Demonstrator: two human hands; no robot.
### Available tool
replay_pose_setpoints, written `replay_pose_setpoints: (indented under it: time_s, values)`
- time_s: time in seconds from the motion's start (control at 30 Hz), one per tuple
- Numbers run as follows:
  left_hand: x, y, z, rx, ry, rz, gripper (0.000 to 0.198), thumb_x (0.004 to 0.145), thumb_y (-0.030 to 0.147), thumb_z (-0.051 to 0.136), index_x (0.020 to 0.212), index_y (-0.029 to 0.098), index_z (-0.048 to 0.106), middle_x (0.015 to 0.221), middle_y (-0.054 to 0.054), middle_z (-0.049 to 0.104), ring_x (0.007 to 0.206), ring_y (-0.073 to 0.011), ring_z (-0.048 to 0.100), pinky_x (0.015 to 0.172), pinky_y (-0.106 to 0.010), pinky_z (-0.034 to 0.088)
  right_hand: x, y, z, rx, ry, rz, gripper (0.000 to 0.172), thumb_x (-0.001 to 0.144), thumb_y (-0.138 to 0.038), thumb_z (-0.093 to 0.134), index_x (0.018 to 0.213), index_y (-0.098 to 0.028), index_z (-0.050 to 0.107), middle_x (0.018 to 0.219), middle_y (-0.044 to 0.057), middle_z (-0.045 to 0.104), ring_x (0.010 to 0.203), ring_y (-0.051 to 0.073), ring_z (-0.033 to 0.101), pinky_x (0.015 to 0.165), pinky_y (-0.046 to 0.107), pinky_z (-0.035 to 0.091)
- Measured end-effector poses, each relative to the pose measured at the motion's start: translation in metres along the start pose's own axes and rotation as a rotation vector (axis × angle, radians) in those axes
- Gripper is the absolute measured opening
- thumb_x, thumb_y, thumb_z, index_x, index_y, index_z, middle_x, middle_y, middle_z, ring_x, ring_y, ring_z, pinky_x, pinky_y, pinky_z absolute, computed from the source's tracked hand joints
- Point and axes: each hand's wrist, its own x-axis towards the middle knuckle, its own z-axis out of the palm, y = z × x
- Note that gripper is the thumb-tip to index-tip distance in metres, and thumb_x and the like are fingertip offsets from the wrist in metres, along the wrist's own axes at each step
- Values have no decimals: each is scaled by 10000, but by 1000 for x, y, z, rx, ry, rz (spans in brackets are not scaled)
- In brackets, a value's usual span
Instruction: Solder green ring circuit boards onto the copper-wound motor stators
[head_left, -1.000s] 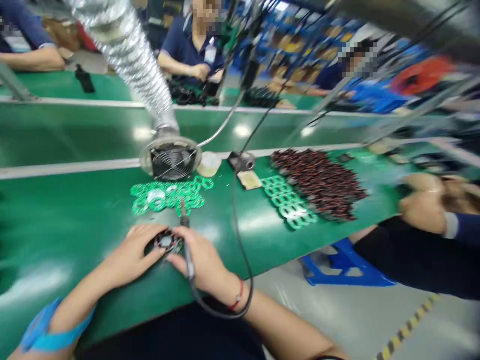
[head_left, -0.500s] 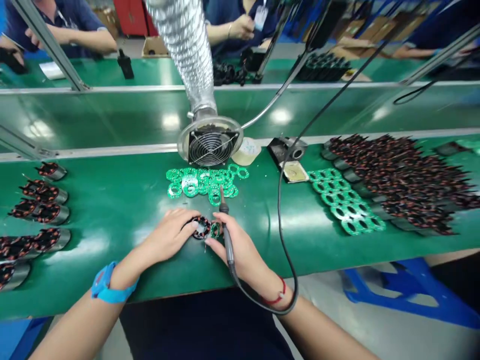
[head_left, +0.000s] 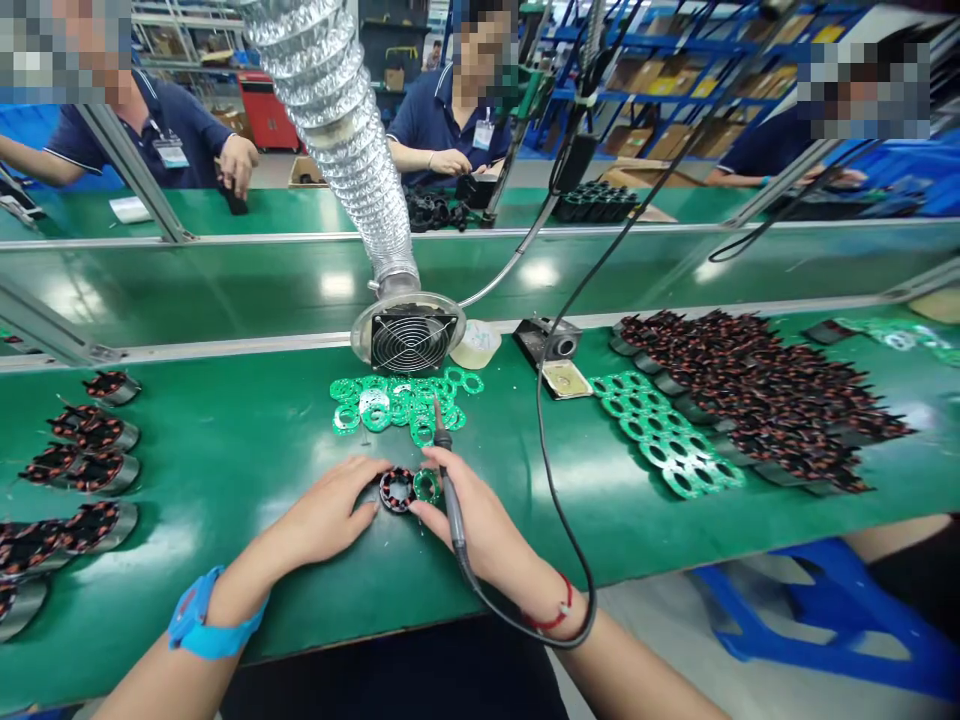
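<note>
While the counter [head_left: 225, 430] bears a large batch of cores [head_left: 772, 390] at right and a small group [head_left: 97, 440] at left, work seems partway. At lower centre, the right hand [head_left: 480, 520] holds a soldering iron [head_left: 453, 508]; the left hand's [head_left: 322, 520] parted fingers flank a wound core [head_left: 387, 492], grip unclear; just right, between the right fingers, is a green ring [head_left: 420, 484], apparently unattached.

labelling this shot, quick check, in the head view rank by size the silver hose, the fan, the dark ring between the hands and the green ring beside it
Largest to smallest:
1. silver hose
2. fan
3. dark ring
4. green ring, only slightly smaller than the dark ring
</note>
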Motion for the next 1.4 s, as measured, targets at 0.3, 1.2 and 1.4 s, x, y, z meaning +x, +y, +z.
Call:
replay_pose_setpoints:
  time_s: [0.3, 1.2, 1.4]
  values:
    - [10, -10, 8, 56, 64, 88, 364, 856, 203, 526, 1218, 164, 497, 1171, -100, 576, 1100, -234, 508, 985, -421, 425, 27, -18, -11, -337, -80, -235, 438, 866, -155, 526, 1298, -174, 453, 996, 112, 592, 924, 273, 518, 814, 462, 490]
    - [20, 20, 37, 46, 246, 73, 314, 847, 287, 567, 1116, 164, 464, 1074, -109, 571, 996, -243, 523, 872, -420, 445, -13, -1, 22, -142, 123, -154, 454, 887, -99, 365, 1327, -194, 423, 1223, 114, 600, 1057, 252, 545, 854, 425, 458]
    - [22, 29, 41, 115, 280, 48, 299, 879, 242, 494, 1165, 157, 478, 1011, -96, 574, 925, -232, 516, 820, -393, 447, -12, 4, 21, -16, 159, -88, 475, 880, -111, 394, 1341, -219, 405, 1211, 93, 607, 1065, 234, 576, 912, 437, 472]
